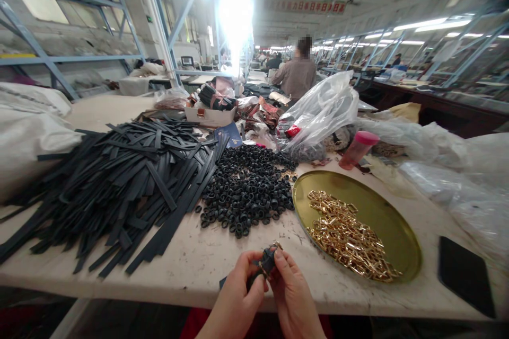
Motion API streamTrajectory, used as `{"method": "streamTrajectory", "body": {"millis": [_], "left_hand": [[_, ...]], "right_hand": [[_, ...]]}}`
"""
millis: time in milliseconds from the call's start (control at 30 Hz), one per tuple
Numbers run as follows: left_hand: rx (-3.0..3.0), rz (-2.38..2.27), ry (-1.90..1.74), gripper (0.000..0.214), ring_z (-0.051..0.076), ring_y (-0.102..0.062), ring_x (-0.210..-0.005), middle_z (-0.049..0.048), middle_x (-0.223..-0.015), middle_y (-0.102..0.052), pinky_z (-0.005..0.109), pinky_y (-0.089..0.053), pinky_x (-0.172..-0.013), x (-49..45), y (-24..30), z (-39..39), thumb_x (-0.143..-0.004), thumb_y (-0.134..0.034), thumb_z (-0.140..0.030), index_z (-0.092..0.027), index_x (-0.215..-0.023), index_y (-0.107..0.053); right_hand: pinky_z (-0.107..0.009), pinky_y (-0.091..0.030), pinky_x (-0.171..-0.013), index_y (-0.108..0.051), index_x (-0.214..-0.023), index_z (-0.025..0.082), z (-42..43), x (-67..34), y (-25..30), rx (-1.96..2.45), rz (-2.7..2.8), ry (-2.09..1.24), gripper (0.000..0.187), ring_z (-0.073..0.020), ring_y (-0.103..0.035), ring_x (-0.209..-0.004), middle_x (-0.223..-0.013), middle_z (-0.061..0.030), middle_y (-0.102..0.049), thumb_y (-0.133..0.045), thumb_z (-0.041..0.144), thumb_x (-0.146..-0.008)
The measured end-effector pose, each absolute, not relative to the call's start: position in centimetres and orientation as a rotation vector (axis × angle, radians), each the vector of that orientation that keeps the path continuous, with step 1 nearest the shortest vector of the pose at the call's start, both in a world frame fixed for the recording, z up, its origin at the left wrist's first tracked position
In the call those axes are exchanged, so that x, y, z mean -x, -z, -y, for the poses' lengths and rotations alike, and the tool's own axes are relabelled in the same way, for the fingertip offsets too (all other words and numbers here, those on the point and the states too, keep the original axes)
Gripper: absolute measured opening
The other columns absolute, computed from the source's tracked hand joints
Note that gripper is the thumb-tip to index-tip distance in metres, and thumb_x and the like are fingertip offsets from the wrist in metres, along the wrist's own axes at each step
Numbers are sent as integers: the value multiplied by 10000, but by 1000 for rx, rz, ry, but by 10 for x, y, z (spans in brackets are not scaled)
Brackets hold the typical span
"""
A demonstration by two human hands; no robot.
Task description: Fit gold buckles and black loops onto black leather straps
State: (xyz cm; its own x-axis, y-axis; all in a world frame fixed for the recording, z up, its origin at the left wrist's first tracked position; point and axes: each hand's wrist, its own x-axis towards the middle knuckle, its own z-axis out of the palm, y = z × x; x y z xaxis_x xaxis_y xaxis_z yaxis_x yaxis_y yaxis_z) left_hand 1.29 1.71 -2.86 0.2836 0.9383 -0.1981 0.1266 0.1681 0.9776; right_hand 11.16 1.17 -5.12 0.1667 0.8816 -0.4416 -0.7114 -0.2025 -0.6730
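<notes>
Close together at the table's front edge, both my hands are closed on one dark strap (268, 259) with gold metal on it. My left hand (242, 286) pinches it from the left, fingers curled round its lower part. From the right, the thumb and fingers of my right hand (292, 286) grip its upper end, where a bit of gold buckle shows. Just beyond lies a heap of small black loops (250, 185). A gold tray (401, 222) to the right holds a pile of gold buckles (350, 238). Long black straps (131, 175) are heaped at the left.
Behind the loops stand a white box (210, 116) and a clear plastic bag (322, 111). A pink-lidded bottle (358, 151) is beyond the tray, and a black flat tablet-like thing (465, 275) lies at the right edge. A person (296, 77) is farther back.
</notes>
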Motion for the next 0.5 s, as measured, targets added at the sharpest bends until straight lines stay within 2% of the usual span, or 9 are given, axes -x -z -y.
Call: {"method": "streamTrajectory", "body": {"millis": [133,267,367,500], "left_hand": [[-1193,-1166,-879,168,139,-543,-638,-4,-700,-578,213,-413,-525,-11,28,-10,-792,-442,-249,-188,-946,-413],[-1256,-1190,-827,152,135,-535,-595,-34,-620,-555,226,-405,-536,-7,25,-7,-792,-454,-286,-195,-901,-401],[-1316,-1254,-779,172,131,-527,-547,-44,-605,-558,232,-389,-528,-4,21,-3,-783,-468,-309,-197,-893,-395],[-1427,-1325,-702,136,144,-553,-582,-32,-635,-579,232,-387,-552,0,13,3,-775,-480,-309,-200,-845,-438]], "right_hand": [[-221,-402,-542,-650,-788,233,-1,-109,55,1023,369,-1491,249,-126,-499,-593,-617,42,-595,-712,418,-634],[-252,-419,-622,-669,-775,213,9,-114,58,1073,405,-1420,379,-149,-514,-645,-671,3,-632,-611,569,-662],[-248,-416,-619,-651,-727,211,15,-121,54,994,470,-1512,301,-143,-531,-645,-690,2,-642,-675,498,-641],[-204,-387,-558,-632,-860,193,23,-126,45,892,491,-1764,322,-105,-536,-610,-707,6,-641,-715,415,-642]]}}
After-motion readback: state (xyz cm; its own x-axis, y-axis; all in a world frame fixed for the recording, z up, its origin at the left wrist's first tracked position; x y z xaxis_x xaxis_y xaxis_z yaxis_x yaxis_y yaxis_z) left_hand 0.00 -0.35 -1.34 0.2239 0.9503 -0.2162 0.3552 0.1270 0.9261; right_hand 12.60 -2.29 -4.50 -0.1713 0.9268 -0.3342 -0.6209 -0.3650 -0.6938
